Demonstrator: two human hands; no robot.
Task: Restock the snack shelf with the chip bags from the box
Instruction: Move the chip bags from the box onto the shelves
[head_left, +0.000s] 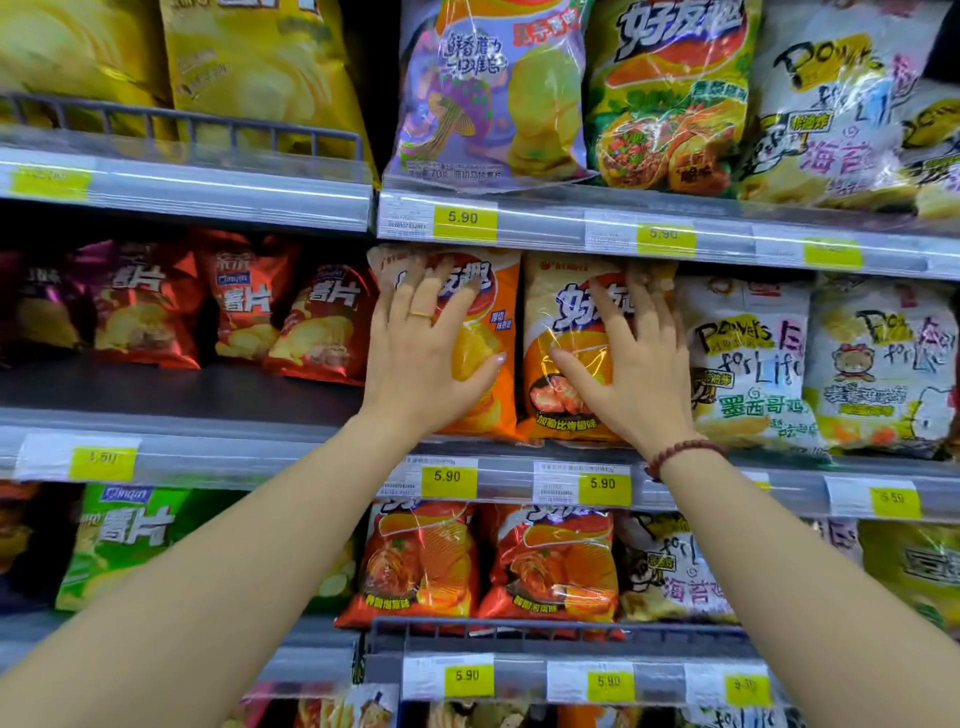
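Two chip bags stand upright side by side on the middle shelf (260, 452). My left hand (426, 348), with a gold ring, lies flat with spread fingers on the front of the orange chip bag (496, 322). My right hand (631, 369), a bead bracelet at its wrist, presses with spread fingers on the yellow-orange chip bag (550, 322) next to it. Neither hand wraps around a bag; the palms rest against the fronts. The box is not in view.
Red chip bags (234, 312) sit further back on the left of the same shelf, with bare shelf floor in front of them. White doodle-print bags (748, 358) stand to the right. Shelves above and below are filled with bags, and yellow price tags (449, 480) line the edges.
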